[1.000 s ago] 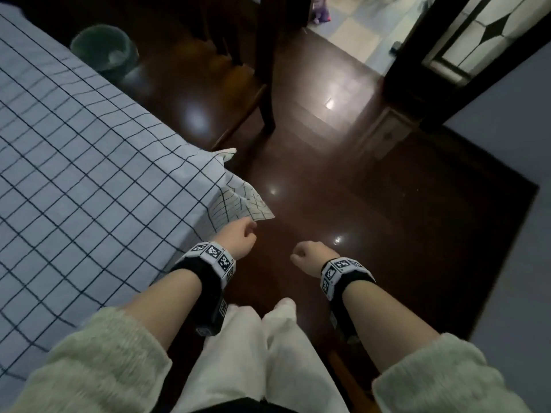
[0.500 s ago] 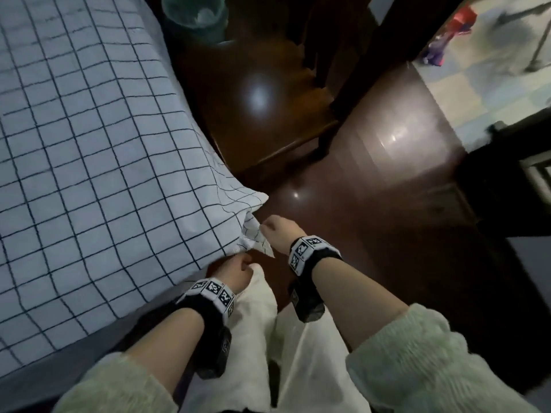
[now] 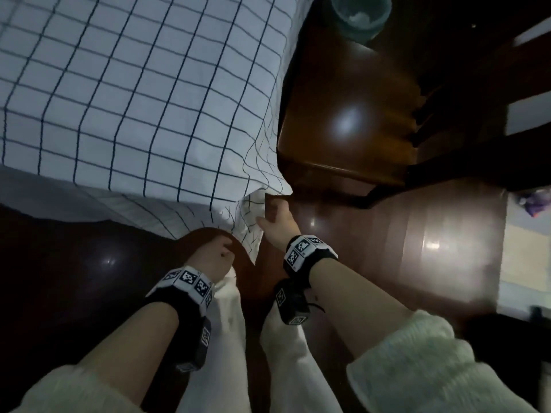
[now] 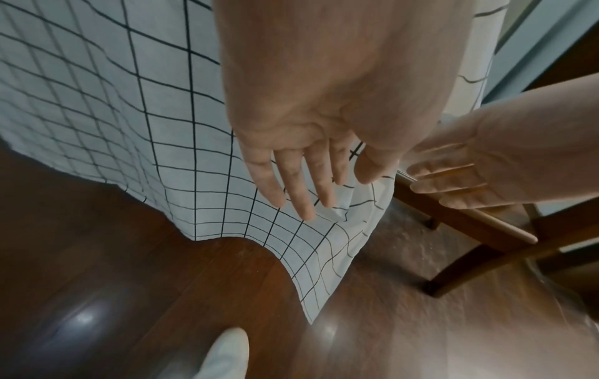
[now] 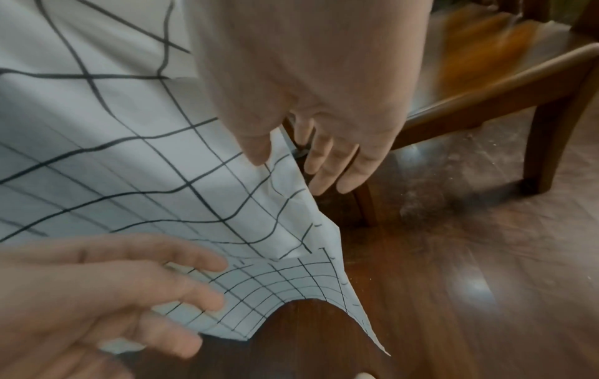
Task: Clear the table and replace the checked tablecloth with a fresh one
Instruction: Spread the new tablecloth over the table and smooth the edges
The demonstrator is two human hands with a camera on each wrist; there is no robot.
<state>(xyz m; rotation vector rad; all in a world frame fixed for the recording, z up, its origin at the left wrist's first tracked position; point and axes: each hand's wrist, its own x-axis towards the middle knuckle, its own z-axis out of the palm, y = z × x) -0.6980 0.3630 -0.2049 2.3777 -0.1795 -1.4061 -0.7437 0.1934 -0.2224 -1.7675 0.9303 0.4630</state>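
Observation:
The white tablecloth with dark checks (image 3: 134, 99) covers the table, and its near corner (image 3: 250, 225) hangs down in folds. My right hand (image 3: 275, 219) is at that corner. In the right wrist view its thumb lies on the cloth's face and its straight fingers (image 5: 333, 166) reach behind the hanging edge, with no pinch visible. My left hand (image 3: 214, 254) is just below and left of the corner. Its fingers (image 4: 304, 205) are straight and spread in front of the cloth (image 4: 129, 128), holding nothing.
A dark wooden chair (image 3: 343, 129) stands close to the right of the table corner. A green bin (image 3: 357, 13) sits on the floor beyond it. The glossy wooden floor (image 3: 432, 248) spreads to the right, and my white trouser legs (image 3: 226, 338) are below the hands.
My right hand has moved left and forward to the hanging cloth corner and straightened its fingers. My left hand has dropped just below the corner. The head view has swung left.

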